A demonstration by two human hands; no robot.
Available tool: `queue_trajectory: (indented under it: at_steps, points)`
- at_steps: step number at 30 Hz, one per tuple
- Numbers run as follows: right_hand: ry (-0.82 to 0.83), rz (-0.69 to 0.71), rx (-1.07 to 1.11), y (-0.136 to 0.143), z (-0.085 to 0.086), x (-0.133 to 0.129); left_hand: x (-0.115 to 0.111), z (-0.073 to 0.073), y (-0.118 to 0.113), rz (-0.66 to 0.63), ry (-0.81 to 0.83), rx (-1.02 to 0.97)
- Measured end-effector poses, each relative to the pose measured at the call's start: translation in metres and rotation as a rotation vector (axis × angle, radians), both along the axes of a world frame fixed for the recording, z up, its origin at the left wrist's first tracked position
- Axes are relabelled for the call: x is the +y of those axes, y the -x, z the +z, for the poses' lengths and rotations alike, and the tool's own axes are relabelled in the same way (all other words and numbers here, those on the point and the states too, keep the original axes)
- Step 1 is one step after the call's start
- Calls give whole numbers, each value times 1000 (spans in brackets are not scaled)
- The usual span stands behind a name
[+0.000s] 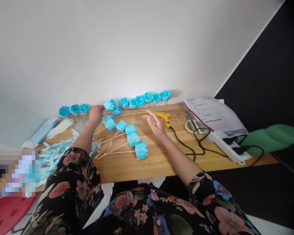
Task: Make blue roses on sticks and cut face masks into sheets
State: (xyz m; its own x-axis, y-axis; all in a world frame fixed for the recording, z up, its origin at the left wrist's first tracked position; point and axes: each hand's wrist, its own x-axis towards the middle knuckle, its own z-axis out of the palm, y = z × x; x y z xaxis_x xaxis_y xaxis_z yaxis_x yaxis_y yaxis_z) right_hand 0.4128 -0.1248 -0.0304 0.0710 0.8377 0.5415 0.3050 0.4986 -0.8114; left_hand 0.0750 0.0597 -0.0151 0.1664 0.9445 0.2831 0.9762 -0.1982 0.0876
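Observation:
My left hand reaches to the back of the table, its fingers closed at the stem end of a blue paper flower. Another blue flower lies just under that bloom. In front of them, several blue flowers on thin wooden sticks lie in a slanting row, blooms to the right. My right hand hovers over the table with its fingers apart and nothing in them. Beside it, partly hidden by the fingers, is a yellow glue gun.
More blue roses line the wall. On the left lie blue-white paper scraps, white strips and a blue bundle. On the right are scissors, black cords, a power strip, printed sheets and something green.

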Motion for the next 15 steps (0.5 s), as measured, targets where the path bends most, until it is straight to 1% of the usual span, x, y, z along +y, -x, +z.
queue_trajectory:
  at_steps: [4, 8, 11, 15]
  points:
    - [14, -1, -9, 0, 1, 0, -1, -1, -11, 1, 71, 36]
    - [26, -4, -4, -1, 0, 0, -1, -7, -15, 22, 83, 43]
    - [18, -8, -3, -1, -1, 0, -2, -7, -7, 3, 79, 23]
    - [15, -9, -4, 0, -2, 0, -8, -3, 13, -16, 50, -28]
